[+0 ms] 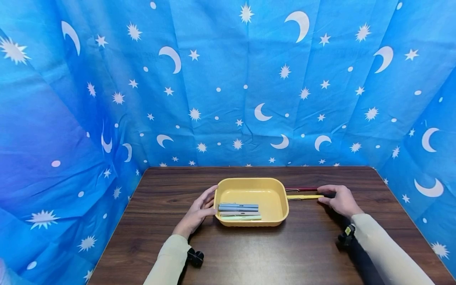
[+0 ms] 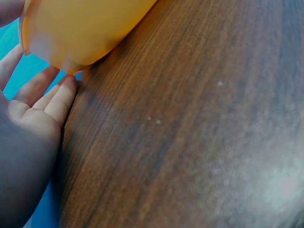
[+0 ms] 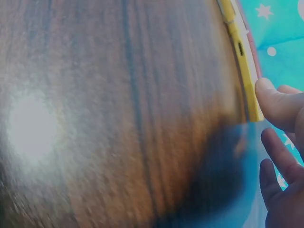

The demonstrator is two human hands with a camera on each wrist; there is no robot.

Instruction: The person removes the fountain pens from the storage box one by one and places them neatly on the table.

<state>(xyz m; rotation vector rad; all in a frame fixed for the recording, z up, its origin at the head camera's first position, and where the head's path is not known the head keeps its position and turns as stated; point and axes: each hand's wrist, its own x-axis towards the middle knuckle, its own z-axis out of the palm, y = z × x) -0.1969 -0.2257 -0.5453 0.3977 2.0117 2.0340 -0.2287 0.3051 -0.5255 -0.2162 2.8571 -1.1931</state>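
Note:
A yellow rectangular tray (image 1: 251, 224) stands on the table, with several pens lying side by side in its left half: blue-grey pens (image 1: 238, 207), a pale pinkish pen (image 1: 246, 213) and a light green pen (image 1: 241, 217). My left hand (image 1: 196, 215) touches the tray's left end, fingers spread along the wall and thumb at the near rim. Right of the tray, a yellow pen (image 1: 304, 196) and a dark red pen (image 1: 302, 189) lie lengthwise, nearly parallel. The outstretched thumb and fingers of my right hand (image 1: 341, 200) touch at their right ends. The yellow pen (image 3: 244, 71) lies against the thumb.
Dark wood-grain table (image 1: 256, 257) carries everything. Blue cloth (image 1: 228, 99) with white moons and stars hangs behind the table and along both sides. A black wrist camera (image 1: 195, 257) shows below the left hand, another (image 1: 344, 238) below the right.

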